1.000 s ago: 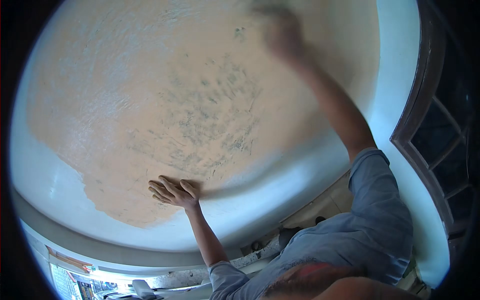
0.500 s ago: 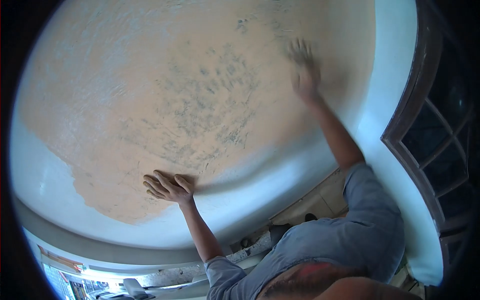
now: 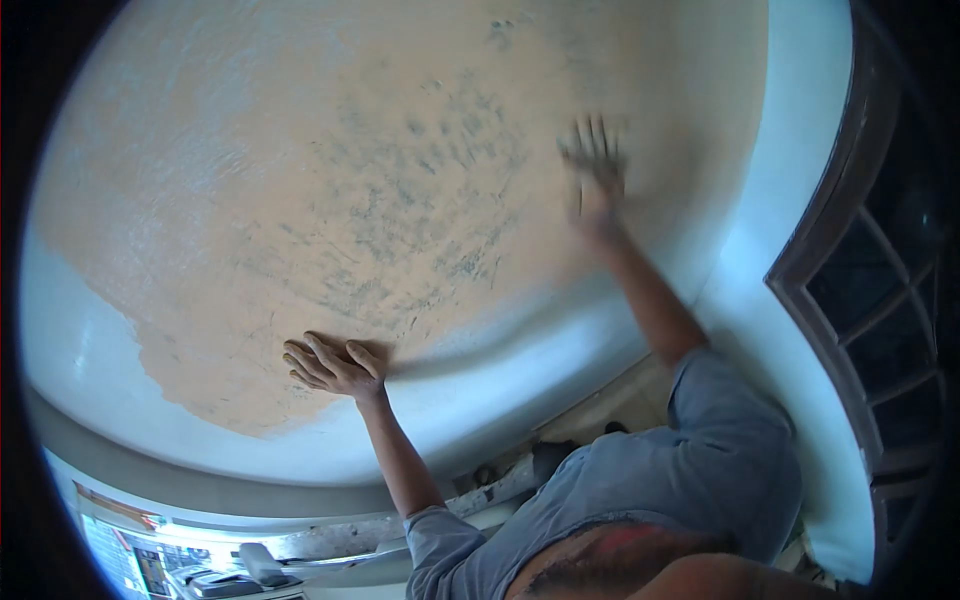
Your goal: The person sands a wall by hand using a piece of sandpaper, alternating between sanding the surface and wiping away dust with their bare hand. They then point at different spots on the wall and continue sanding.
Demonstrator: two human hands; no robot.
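A tan coating with dark smudges and scratches covers much of the wall (image 3: 220,190) before me. My left hand (image 3: 335,367) lies against its lower part, fingers spread toward the left and thumb apart; the fingertips look smeared with tan. Higher up and to the right, my right hand (image 3: 597,180) is over the coating with its fingers stretched upward and apart, somewhat blurred by motion. Neither hand holds anything. Between them is the most heavily marked patch, with grey-blue dabs and streaks.
Pale blue bare wall borders the coating below and at the right. A dark-framed window with a curved lattice (image 3: 890,300) stands at the right. Behind the lower left wall edge are a grey object (image 3: 262,565) and cluttered items. Tiled floor (image 3: 605,400) shows beneath my arms.
My right hand has moved down and slightly left across the coated wall. My left hand stays at nearly the same spot; the view has shifted slightly.
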